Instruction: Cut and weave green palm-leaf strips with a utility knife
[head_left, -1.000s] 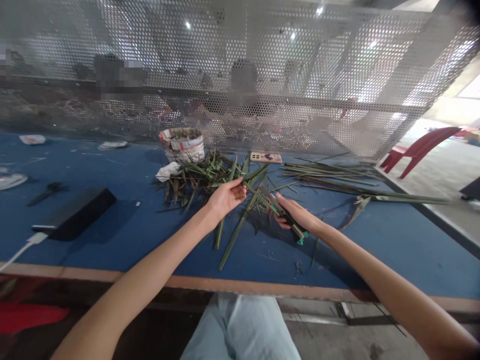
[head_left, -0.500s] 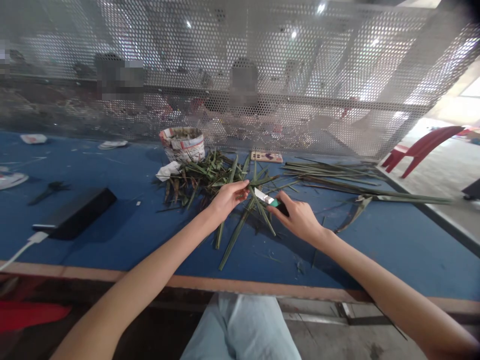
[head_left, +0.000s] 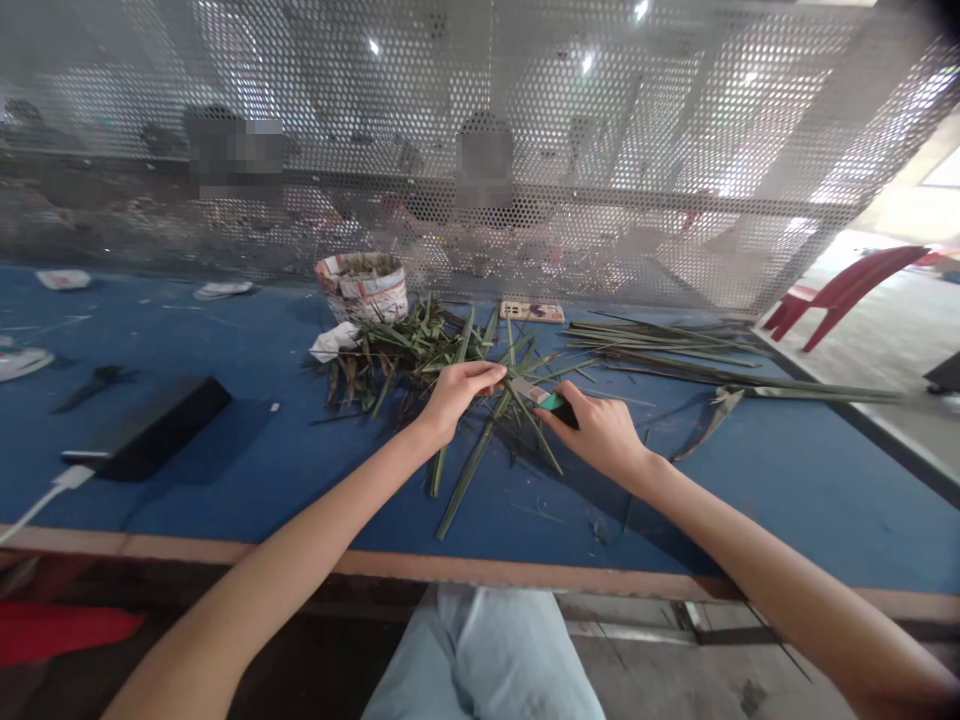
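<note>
Above the middle of the table, my left hand point(head_left: 463, 393) pinches crossed green palm leaf strips point(head_left: 537, 436) whose ends stick out in several directions. My right hand point(head_left: 604, 432) is wrapped round the green and black handle of a cutter knife point(head_left: 553, 402). Its wide, flat blade points left and lies against the strips, close to my left fingertips. Exactly where the blade's tip meets the leaf is hidden. Longer leaf strips point(head_left: 474, 478) lie on the table below my hands. Behind my left hand is a heap of cut leaf pieces point(head_left: 420, 345).
A paper-covered basket point(head_left: 367, 290) stands behind the heap, with crumpled white paper point(head_left: 334, 342) in front. A patterned phone point(head_left: 532, 312) lies near the perforated metal screen point(head_left: 600, 190). Long leaves point(head_left: 675, 350) lie at right. At left sits a black box point(head_left: 150, 428) with a white cable.
The knife blade has turned slightly, so it looks grey instead of bright white. My left fingertips have shifted a little right, and the strips between my hands have tilted slightly.
</note>
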